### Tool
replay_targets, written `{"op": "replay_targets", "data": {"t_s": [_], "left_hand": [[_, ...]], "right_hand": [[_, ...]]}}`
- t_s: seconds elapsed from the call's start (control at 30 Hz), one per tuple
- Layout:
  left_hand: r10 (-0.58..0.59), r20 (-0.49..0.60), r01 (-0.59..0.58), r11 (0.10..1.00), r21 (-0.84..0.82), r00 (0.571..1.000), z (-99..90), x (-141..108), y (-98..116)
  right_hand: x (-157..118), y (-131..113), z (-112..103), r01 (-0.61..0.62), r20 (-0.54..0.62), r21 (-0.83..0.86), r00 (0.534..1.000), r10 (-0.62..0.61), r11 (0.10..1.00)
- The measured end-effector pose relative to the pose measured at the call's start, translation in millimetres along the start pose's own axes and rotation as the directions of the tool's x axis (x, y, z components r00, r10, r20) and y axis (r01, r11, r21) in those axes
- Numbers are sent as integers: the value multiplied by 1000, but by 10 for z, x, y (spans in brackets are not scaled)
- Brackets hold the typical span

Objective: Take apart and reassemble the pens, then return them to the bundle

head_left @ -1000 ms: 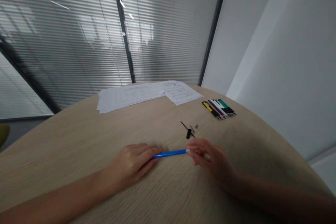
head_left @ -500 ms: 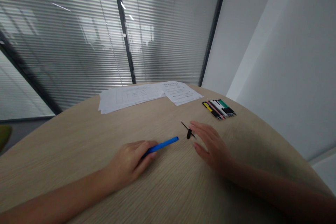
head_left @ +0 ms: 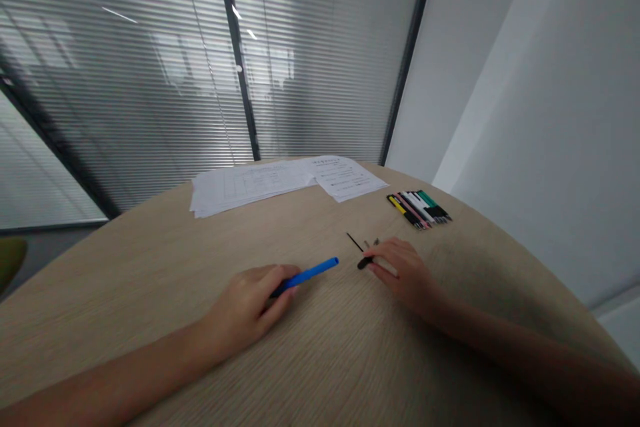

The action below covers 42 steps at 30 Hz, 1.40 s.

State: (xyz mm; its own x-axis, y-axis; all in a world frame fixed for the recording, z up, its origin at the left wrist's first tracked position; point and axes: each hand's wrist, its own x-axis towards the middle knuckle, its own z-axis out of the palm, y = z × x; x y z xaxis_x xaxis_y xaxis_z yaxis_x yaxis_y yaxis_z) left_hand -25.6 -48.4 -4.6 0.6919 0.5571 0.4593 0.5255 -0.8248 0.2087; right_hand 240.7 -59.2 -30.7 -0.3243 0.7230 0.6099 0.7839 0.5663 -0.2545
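My left hand (head_left: 255,297) rests on the table, its fingers closed around a blue pen barrel (head_left: 314,271). The barrel's free end points right and slightly away from me. To the right, my right hand (head_left: 410,277) pinches a short black pen piece (head_left: 363,263) between thumb and fingers, close to the tabletop; whether it is a cap or a grip I cannot tell. Just beyond the fingertips lies a thin dark pen refill (head_left: 355,241), its near end hidden by the hand. Small parts (head_left: 376,241) show behind the fingers, too small to name.
A row of several pens (head_left: 419,209) in yellow, pink, white and green lies at the right. Printed paper sheets (head_left: 250,188) spread along the far side of the wooden table (head_left: 280,373). Blinds (head_left: 320,80) and a white wall (head_left: 540,147) stand behind the table edge.
The fingers of my right hand have come together on the black pen piece, which has turned from near upright to slanted. My left hand still holds the blue barrel.
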Motion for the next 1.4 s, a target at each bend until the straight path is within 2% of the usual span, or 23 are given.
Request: {"op": "replay_targets", "data": {"t_s": [0.13, 0.27, 0.4, 0.53, 0.73, 1.17, 1.3, 1.4], "left_hand": [[33, 33, -35, 997, 76, 999, 24, -3, -23], [35, 64, -40, 996, 76, 997, 28, 3, -31], [67, 56, -70, 995, 64, 996, 22, 9, -14], [95, 41, -97, 993, 66, 995, 23, 12, 2], [112, 38, -115, 990, 85, 993, 16, 8, 13], [160, 5, -159, 981, 114, 987, 18, 21, 33], [167, 10, -167, 980, 112, 986, 19, 16, 33], [189, 10, -189, 973, 132, 982, 18, 15, 45]], "right_hand": [[3, -150, -106, -148, -91, 141, 983, 162, 979], [-23, -307, -195, -275, -83, 272, 948, 307, 922], [-54, -359, -177, -325, -26, 400, 931, 365, 857], [-67, -363, -126, -366, 18, 545, 905, 425, 755], [-75, -400, -156, -415, 38, 642, 857, 514, 645], [-53, -446, -190, -463, 219, 761, 844, 490, 455], [-66, -442, -160, -460, 220, 761, 847, 484, 458], [-77, -433, -135, -437, 195, 722, 872, 449, 536]]}}
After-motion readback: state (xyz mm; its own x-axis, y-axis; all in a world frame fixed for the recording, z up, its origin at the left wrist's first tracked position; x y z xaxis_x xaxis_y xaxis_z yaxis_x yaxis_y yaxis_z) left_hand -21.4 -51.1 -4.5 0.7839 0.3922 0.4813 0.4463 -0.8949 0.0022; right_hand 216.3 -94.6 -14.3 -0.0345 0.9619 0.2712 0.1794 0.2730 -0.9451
